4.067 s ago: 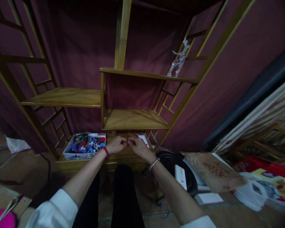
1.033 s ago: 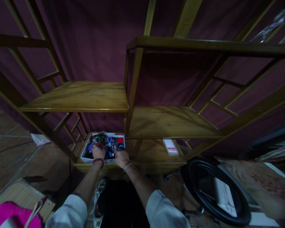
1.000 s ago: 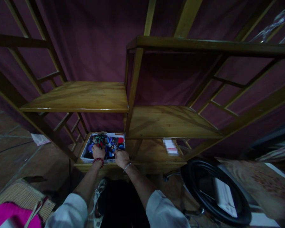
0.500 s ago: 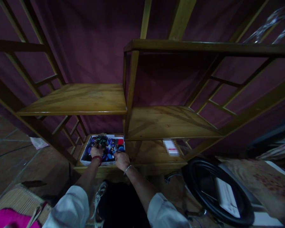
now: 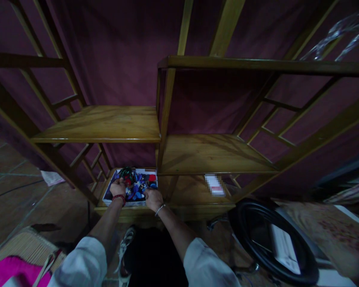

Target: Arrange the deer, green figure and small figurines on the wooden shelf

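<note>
While both arms reach forward and down, the left hand [image 5: 119,186] sits over the left part of a shallow box [image 5: 136,203], and the right hand [image 5: 154,199] is at its front right corner. Box stands at the left end of the bottom board [image 5: 182,192] of a wooden rack, below the left shelf [image 5: 104,123]. Contents: a jumble of small pieces [image 5: 137,188], mostly blue and purple, with a red patch [image 5: 152,177] near the back right and a dark green tangle [image 5: 126,172] at the back left. Left fingers curled inward, close to the pieces; cannot tell whether they grasp one. Right fingers bent, tips drawn together beside the blue pieces; whether anything is pinched there, cannot tell. Red beads [image 5: 119,197] circle the left wrist, a silver bracelet [image 5: 159,209] the right. On the same board, well to the right of the box, lies a white card [image 5: 214,185], its surface blurred into blocks. On the floor to the right, a black ring [image 5: 297,235] surrounds a white packet [image 5: 285,248]. Lower left: a woven mat [image 5: 30,247] with pink cloth [image 5: 16,272] on it. Left shoe [image 5: 125,247] shows below the rack.
</note>
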Demonstrator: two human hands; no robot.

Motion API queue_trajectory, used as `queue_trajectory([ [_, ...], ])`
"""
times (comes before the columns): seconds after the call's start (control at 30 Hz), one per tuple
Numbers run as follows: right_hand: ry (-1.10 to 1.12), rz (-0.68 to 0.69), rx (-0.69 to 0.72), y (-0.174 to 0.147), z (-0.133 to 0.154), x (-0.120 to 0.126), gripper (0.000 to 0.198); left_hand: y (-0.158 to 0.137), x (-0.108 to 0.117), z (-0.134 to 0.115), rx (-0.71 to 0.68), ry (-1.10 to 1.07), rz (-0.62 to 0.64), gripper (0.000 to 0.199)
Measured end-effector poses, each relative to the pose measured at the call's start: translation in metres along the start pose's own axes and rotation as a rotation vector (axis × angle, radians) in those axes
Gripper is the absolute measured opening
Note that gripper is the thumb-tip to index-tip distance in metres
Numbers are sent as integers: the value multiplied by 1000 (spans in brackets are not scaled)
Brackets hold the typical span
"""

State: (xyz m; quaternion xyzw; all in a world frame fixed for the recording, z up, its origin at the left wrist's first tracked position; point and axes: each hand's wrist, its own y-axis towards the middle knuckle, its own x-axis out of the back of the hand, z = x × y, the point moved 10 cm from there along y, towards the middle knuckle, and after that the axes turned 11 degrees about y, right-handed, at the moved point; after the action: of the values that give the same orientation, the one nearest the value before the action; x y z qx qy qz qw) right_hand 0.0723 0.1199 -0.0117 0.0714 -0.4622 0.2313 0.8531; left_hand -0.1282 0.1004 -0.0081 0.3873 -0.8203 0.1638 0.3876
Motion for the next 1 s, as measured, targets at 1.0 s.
queue_trajectory([
  [1.0,703,-249,-53,-14,25,38,33,-88,18,-23,158,-833,306,19],
])
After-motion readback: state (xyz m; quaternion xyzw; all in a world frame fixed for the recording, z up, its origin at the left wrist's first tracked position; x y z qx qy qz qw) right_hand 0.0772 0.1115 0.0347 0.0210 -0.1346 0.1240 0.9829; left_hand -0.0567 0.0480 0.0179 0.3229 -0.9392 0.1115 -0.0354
